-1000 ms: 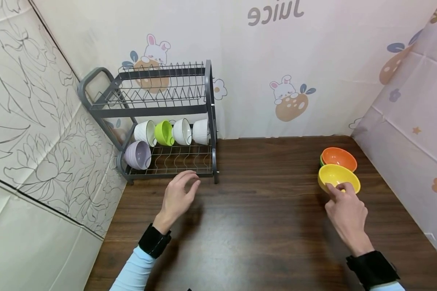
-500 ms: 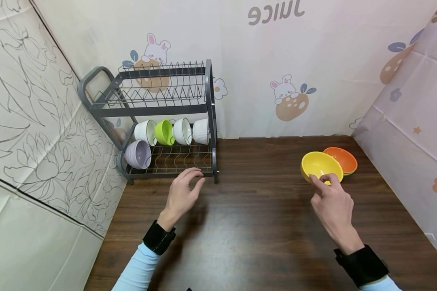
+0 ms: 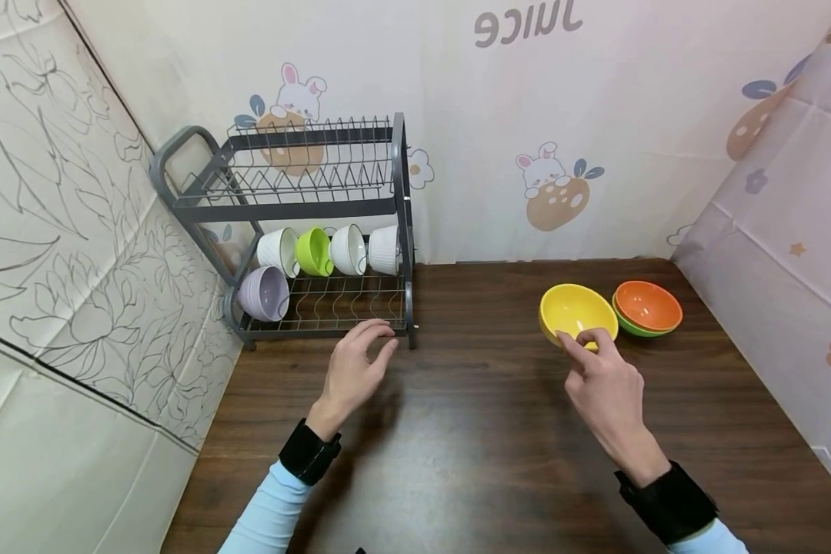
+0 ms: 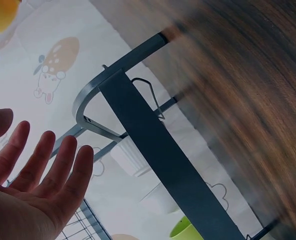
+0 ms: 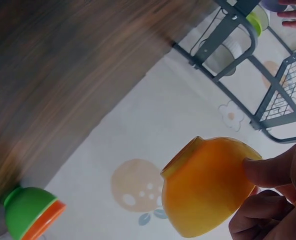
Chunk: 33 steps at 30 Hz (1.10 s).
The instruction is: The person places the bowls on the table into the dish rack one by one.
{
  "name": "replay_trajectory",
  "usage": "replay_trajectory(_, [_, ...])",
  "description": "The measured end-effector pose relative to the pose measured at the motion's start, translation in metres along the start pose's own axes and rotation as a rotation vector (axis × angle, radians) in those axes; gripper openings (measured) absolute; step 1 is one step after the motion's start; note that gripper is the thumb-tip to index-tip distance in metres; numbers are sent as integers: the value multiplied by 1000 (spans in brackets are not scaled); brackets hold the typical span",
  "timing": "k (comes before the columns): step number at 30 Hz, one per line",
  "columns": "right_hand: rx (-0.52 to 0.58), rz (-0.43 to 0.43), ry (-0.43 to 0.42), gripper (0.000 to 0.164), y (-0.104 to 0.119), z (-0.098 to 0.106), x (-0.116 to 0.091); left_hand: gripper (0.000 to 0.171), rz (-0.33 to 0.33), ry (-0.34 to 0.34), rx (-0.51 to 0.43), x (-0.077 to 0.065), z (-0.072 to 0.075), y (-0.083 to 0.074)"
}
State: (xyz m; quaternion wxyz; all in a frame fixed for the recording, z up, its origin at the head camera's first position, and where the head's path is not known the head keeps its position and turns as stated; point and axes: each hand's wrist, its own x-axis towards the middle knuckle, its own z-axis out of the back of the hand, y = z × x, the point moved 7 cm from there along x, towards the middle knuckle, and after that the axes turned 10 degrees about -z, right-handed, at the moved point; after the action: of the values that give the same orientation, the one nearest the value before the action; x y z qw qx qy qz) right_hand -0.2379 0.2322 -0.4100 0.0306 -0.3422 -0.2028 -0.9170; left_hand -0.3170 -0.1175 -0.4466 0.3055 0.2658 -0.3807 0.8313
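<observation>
Kitchen-like setting: a wood-grain worktop [image 3: 471, 438] with a part-filled dish rack [image 3: 287, 209] at ten o'clock, bowls [image 3: 576, 312] at two, and a rabbit-print wall [image 3: 471, 146] at twelve.

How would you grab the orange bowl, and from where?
Probably by its near rim, from the near side and above, one finger inside, thumb outside. The orange bowl sits mouth-up in the green bowl, which covers most of its wall but leaves the rim free. The yellow bowl is at its left.
</observation>
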Motion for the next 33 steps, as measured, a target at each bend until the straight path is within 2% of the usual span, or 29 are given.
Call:
replay_trajectory(15, [34,74,29,45,29,-7,5,16,4,10,-3,3,-4,-7])
replay_trajectory(26, [75,122,47,49,54,-11,5,15,-2,10,-9,4,-6,-10])
replay_trajectory(33, [111,175,34,55,68,-12,5,16,-44,-17,-23,7,-6,-15])
